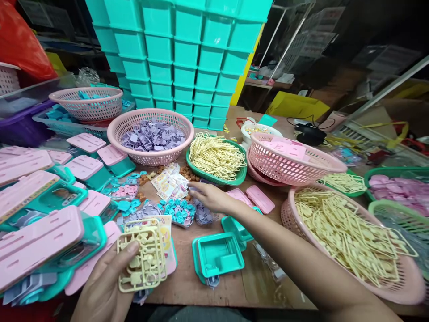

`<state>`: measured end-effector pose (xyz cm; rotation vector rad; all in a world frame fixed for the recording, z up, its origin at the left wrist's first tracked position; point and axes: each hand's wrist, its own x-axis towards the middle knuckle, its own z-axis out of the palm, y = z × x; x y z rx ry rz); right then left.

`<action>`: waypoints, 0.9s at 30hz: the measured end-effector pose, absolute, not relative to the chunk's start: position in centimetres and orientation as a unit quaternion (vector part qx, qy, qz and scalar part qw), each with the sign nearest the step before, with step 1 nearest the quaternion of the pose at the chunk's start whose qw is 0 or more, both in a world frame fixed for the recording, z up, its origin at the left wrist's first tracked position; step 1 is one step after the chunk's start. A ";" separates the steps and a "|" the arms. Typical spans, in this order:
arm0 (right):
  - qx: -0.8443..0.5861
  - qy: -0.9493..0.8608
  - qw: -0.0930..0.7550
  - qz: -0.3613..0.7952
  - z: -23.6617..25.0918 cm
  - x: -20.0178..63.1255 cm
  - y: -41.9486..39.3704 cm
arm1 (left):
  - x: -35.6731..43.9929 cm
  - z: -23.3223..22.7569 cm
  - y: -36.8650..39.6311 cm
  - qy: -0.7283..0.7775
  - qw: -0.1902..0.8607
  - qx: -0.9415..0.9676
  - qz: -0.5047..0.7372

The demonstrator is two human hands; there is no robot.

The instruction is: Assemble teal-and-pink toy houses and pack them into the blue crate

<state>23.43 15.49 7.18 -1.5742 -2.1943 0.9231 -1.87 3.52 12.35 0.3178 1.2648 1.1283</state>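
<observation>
the left hand (pixel 109 279), at the near left part of the worktop (pixel 182 290), grasps a pale yellow sprue frame (pixel 142 252) full of small moulded parts; its thumb lies on the frame's face and its other fingers are mostly hidden behind. a printed card (pixel 166 232) and a pink panel (pixel 172 264) show behind the frame, their edges sticking out on the right. the right hand (pixel 211 197) is stretched forward, fingers at the right edge of a pile of printed sheets (pixel 170 183); whether they pinch anything i cannot tell. just in front of these sheets lie a clear bag of turquoise pieces (pixel 179 212) and, below the right hand, a bag of lavender pieces (pixel 203 213). turquoise trays (pixel 217 255) sit between the left hand and the right forearm. beyond the sheets, a green basket (pixel 241 176) holds more yellow frames (pixel 217 156), beside a pink basket of lavender parts (pixel 150 155). another pink basket (pixel 410 279), at the right, is heaped with yellow frames too. pink-lidded turquoise boxes (pixel 40 250) crowd the left side, and stacked turquoise bins (pixel 184 51) rise at the back.
</observation>
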 end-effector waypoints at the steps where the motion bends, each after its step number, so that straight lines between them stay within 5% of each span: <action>1: -0.557 -0.761 0.113 0.314 7.2 22.5 16.6 | -1.8 12.3 3.6 0.559 0.649 0.141 0.496; 9: -0.597 -0.747 0.041 0.289 7.6 15.5 20.7 | -2.4 11.7 3.8 0.553 0.646 0.112 0.514; 27: -0.509 -0.830 0.006 0.228 6.5 23.4 17.1 | -1.0 13.3 5.5 0.556 0.618 0.116 0.543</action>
